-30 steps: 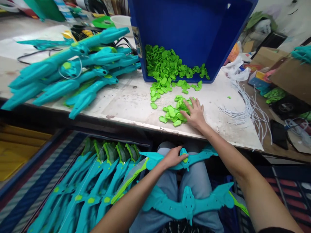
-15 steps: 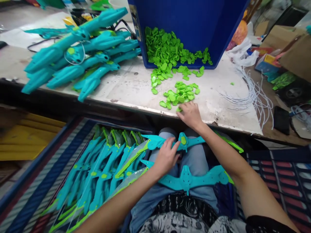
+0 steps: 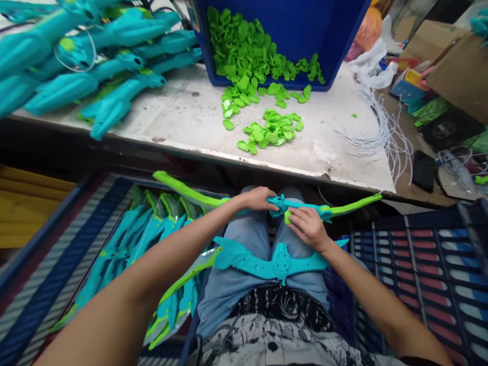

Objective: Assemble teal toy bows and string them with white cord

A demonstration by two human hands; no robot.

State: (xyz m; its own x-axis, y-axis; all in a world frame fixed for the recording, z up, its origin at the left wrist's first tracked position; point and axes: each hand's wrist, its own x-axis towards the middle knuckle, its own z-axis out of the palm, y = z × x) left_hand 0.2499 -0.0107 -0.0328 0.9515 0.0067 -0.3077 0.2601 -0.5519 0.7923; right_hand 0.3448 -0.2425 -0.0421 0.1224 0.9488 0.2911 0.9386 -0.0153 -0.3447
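My left hand (image 3: 259, 199) is closed round the middle of a toy bow (image 3: 301, 205), teal with green limbs, which lies across my knees, tilted on edge. My right hand (image 3: 308, 226) pinches a small green plastic piece (image 3: 287, 217) close against the bow's centre; whether the two touch I cannot tell. Nearer my waist, a second teal bow (image 3: 263, 265) rests flat over my thighs, its slotted centre facing up. On the table beyond lies a loose pile of the same green pieces (image 3: 270, 129).
A blue bin (image 3: 278, 40) on its side spills green pieces onto the table (image 3: 171, 114). Teal bow parts (image 3: 110, 66) are stacked at left, white ties (image 3: 385, 137) lie at right. Several bows (image 3: 148, 239) fill the space beside my left leg. A dark slatted crate (image 3: 415, 254) stands at right.
My right hand has come back from the table pile to the bow with a green piece. My left hand has tilted the far bow up on edge. The view has shifted.
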